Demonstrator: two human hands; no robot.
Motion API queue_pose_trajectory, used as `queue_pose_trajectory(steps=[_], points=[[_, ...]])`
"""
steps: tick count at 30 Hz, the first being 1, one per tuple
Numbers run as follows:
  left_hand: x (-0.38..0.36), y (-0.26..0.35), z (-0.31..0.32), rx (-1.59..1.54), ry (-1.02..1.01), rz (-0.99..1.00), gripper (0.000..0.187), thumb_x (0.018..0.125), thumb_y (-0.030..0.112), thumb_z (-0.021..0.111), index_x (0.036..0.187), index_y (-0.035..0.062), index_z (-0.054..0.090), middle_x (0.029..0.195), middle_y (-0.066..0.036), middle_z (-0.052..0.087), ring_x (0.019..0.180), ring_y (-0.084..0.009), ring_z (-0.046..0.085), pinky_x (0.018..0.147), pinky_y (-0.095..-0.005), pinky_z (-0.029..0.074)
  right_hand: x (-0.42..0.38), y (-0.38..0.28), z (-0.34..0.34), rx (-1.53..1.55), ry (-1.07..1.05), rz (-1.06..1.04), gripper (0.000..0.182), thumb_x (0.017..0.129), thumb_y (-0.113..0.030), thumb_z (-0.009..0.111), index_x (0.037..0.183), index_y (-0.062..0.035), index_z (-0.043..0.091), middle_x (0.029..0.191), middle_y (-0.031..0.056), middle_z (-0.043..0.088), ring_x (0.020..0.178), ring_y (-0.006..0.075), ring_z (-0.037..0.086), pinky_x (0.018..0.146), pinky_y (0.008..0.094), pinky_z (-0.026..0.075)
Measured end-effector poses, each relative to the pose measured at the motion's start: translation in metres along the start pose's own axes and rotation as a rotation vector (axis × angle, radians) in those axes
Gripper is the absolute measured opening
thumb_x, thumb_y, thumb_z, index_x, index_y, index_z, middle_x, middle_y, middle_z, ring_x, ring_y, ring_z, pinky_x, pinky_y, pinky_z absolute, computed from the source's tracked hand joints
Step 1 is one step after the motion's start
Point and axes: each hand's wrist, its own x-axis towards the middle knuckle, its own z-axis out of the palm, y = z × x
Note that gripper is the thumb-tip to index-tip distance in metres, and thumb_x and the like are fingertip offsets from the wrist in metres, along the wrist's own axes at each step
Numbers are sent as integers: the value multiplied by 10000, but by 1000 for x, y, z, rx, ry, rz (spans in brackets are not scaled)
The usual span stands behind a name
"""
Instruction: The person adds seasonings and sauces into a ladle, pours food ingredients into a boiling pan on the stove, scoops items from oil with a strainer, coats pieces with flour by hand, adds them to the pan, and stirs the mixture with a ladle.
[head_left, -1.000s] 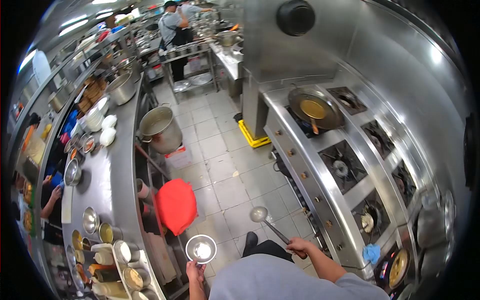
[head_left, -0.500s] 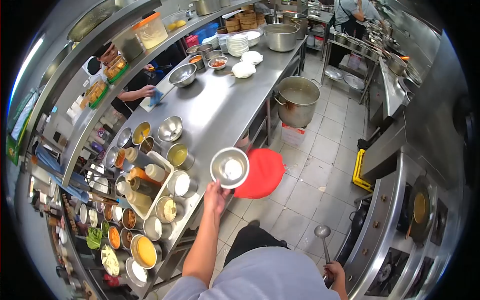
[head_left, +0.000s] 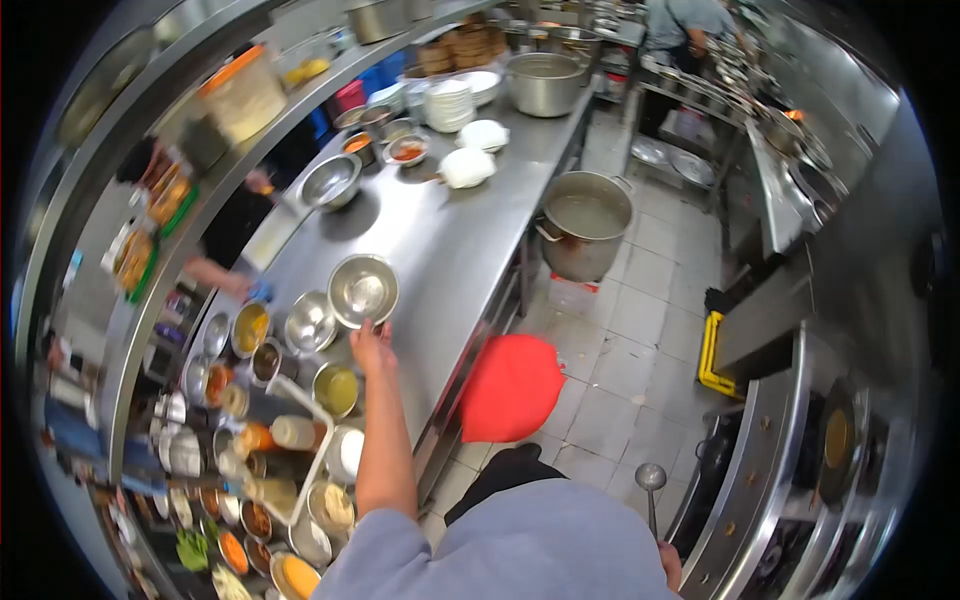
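My left hand [head_left: 373, 348] is closed on the near rim of a metal bowl [head_left: 363, 291], over the steel worktable [head_left: 430, 240]. Light glints off the bowl's inside. Just left of it on the table rests another metal bowl [head_left: 311, 322], and a pot of yellowish liquid [head_left: 336, 389] stands nearer to me. Low at the right, my right hand [head_left: 670, 563] grips the handle of a ladle [head_left: 650, 477], whose round head points away from me above the floor.
Squeeze bottles [head_left: 297, 433] stand in a white tray at left, near several ingredient containers. A large stockpot [head_left: 586, 222] and a red cover [head_left: 512, 388] sit beside the table. Stoves [head_left: 770, 540] line the right. A co-worker's arm [head_left: 222, 277] reaches over the table's far side.
My left hand has carried the bowl left and forward, from the table's edge to over the tabletop. The co-worker's hand with the blue cloth has moved nearer. My right hand still holds the ladle.
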Motion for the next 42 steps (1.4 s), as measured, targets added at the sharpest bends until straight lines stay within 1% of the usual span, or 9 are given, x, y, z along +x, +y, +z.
queue_pose_trajectory(steps=[4,9,15,21,25,26,31,33,42], points=[[39,-55,-23,171,-319,-175,180,901,109,561,1063,35,535,1057,-120,573,927,-245,586,746,-400,566,1,40,17,321,31,231,109,732,8,604,835,41,599,630,116,586,521,220,573,471,376,451],[26,-107,27,603,-652,-470,311,916,206,532,1142,-8,530,1087,-113,593,968,-210,586,820,-308,519,-35,60,58,0,467,-70,454,756,-108,697,1183,-68,545,748,77,563,729,171,574,544,318,467],[-96,-183,89,644,-1018,-689,124,935,168,563,947,67,491,907,-52,576,761,-128,580,634,-223,540,-106,39,92,401,508,238,262,808,-228,672,765,-52,482,604,51,516,471,151,508,434,324,452],[-224,-249,98,805,-1350,-894,136,910,126,573,899,101,440,783,-19,519,672,-126,537,541,-258,469,-189,54,180,674,741,346,276,837,-254,687,763,-62,502,603,16,499,478,112,465,429,283,381],[-329,-281,115,977,-1762,-461,184,874,62,594,1038,19,523,812,-36,521,590,-122,509,504,-267,448,-238,38,198,738,918,392,242,845,-231,707,773,-83,530,612,-29,486,490,82,417,436,266,347],[-354,-282,125,830,-1959,92,237,882,41,576,1096,-50,532,932,-72,547,669,-169,555,571,-281,472,-246,61,198,613,890,401,245,833,-279,711,829,-83,563,642,6,540,527,120,472,492,294,396],[-451,-303,160,523,-2364,868,120,878,49,505,965,12,578,1227,-178,566,977,-372,599,764,-415,514,-282,48,125,-23,924,261,228,782,-256,731,949,-126,646,728,45,620,622,221,580,579,351,473],[-483,-294,136,407,-2754,990,160,868,49,494,1009,33,569,1231,-157,568,956,-379,606,763,-434,516,-286,36,112,-161,938,243,264,766,-260,732,989,-144,652,776,62,642,693,258,618,622,379,495],[-546,-276,113,599,-2639,908,188,875,68,475,1045,31,547,1235,-136,566,927,-376,606,759,-440,521,-276,68,84,-117,971,221,233,757,-275,726,950,-184,632,812,40,639,779,266,621,648,404,496]])
